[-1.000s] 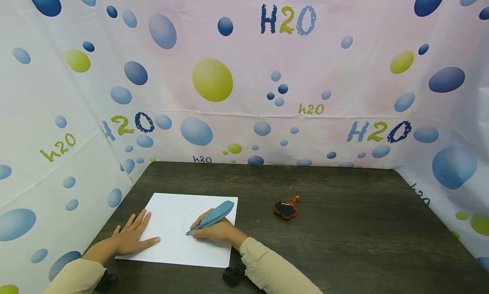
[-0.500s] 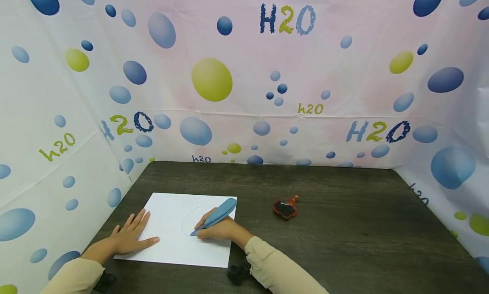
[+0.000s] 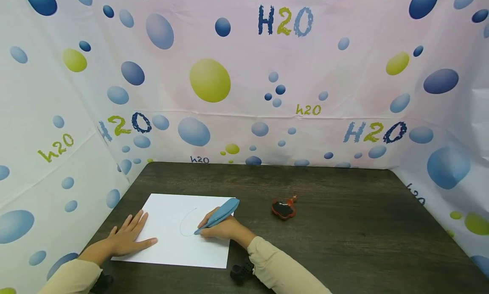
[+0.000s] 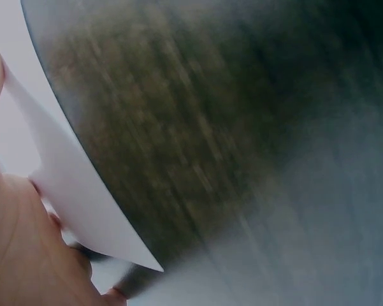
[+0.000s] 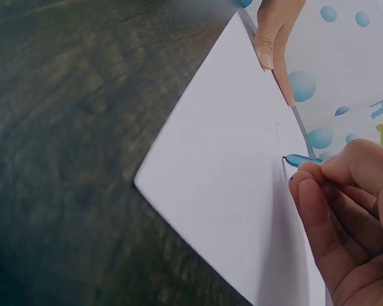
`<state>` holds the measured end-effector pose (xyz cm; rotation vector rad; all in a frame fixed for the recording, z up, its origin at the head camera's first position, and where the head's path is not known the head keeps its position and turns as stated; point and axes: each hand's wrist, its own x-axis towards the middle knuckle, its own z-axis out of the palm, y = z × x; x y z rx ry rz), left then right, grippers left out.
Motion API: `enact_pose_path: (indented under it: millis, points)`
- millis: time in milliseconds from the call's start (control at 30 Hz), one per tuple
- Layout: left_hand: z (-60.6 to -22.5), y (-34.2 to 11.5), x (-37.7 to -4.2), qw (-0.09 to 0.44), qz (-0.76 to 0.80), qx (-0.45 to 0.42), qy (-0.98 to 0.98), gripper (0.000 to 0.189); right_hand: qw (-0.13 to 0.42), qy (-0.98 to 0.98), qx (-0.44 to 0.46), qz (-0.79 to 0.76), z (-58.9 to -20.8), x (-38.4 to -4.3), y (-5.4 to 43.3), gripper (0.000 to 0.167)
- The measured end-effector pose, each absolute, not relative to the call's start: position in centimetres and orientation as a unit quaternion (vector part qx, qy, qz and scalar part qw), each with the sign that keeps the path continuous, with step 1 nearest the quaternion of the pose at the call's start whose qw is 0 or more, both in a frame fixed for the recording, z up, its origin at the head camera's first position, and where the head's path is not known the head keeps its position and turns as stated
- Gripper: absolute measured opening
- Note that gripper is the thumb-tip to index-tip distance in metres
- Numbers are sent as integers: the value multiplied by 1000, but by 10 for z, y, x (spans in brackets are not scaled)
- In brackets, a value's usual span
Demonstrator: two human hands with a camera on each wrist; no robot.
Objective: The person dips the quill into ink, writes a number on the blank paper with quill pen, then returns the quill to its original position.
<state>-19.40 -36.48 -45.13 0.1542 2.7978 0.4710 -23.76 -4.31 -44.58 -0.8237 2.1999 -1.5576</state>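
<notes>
In the head view a white sheet of paper (image 3: pixel 168 253) lies on the dark table at the left. My left hand (image 3: pixel 127 239) rests spread on its left edge, fingers straight. My right hand (image 3: pixel 219 229) pinches a blue feather-shaped pen (image 3: pixel 225 210), its tip on the paper at the end of a thin curved line (image 3: pixel 180 227). The right wrist view shows the pen tip (image 5: pixel 296 160) between thumb and fingers of the right hand (image 5: pixel 347 217), touching the sheet (image 5: pixel 216 153). In the left wrist view the palm (image 4: pixel 25 242) appears beside the paper's corner (image 4: pixel 89 204).
A small red-rimmed, dark-centred thing (image 3: pixel 284 209) lies on the table (image 3: pixel 344 226) right of the paper; its kind is unclear. A bubble-printed sheet (image 3: pixel 244 94) walls the back and sides. A black wrist device (image 3: pixel 240 273) sits under the right sleeve (image 3: pixel 284 268).
My right hand has moved slightly right with the pen, and the curved line has grown down and round to the right. The left hand has stayed on the paper. The view has shifted a little.
</notes>
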Motion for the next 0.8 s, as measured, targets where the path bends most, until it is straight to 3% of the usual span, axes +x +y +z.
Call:
enact_pose_path:
  millis: [300,800]
  points:
    - [-471,-377,-199,128,186,58,972,108,146,766,-289,-555,-446,-240,-39,13]
    - [-454,-366,-194,143,171,58,973,103,107,780,-271,-555,-450,-242,-38,11]
